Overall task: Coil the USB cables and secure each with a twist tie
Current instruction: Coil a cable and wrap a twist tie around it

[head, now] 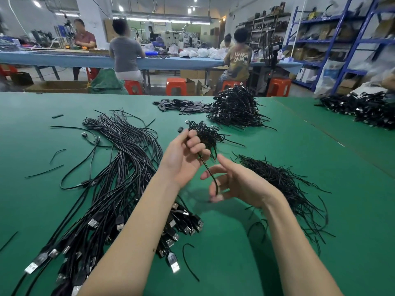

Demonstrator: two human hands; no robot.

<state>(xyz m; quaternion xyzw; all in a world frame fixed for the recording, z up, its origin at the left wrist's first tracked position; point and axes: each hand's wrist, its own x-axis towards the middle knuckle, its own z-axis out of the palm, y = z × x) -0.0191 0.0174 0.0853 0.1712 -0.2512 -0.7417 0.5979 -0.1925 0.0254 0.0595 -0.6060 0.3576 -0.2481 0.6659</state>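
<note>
My left hand [185,157] is raised above the green table [245,263], fingers curled round one black USB cable [208,170]. The cable runs down from that fist into my right hand [232,183], whose lower fingers pinch it near the bottom; the hand looks blurred. A big bundle of loose USB cables [119,171] lies to the left, plugs toward me. To the right lies a heap of black twist ties [286,184]. Behind my left hand sits a small pile of coiled cables [208,133].
A large heap of coiled cables [235,110] and a scatter of small black caps [181,105] lie further back. More cable bundles [363,110] sit at the far right. Stray ties lie about the table. Several people work at a bench beyond, with red stools and shelving.
</note>
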